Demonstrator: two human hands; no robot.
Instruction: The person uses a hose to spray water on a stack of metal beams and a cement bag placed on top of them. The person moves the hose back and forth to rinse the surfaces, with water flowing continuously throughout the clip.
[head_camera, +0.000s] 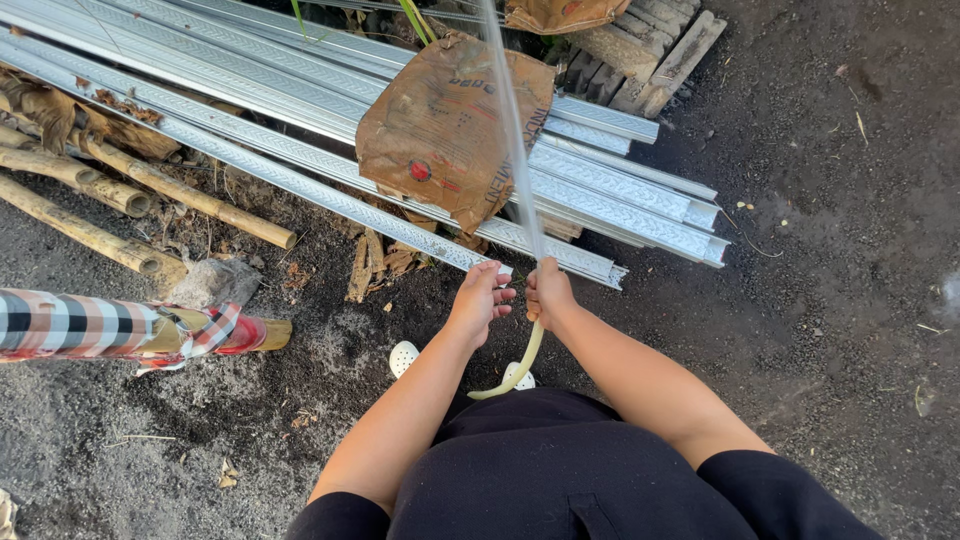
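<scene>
My right hand (548, 292) is closed around a thin yellowish hose (517, 370) that curves down toward my lap. From the hand a stream of water (512, 130) shoots up and away over the metal. My left hand (480, 298) sits just beside it, fingers curled, fingertips close to the hose end; whether it touches the hose I cannot tell. Both hands hover over the near end of a stack of long grey metal profiles (300, 180).
A crumpled brown paper sack (440, 130) lies on the profiles. Bamboo poles (120, 190) lie at left, one wrapped in checked cloth (90, 325). Wooden planks (650, 50) are at the top. White sandals (403, 358) stand on dark gravel ground (830, 250).
</scene>
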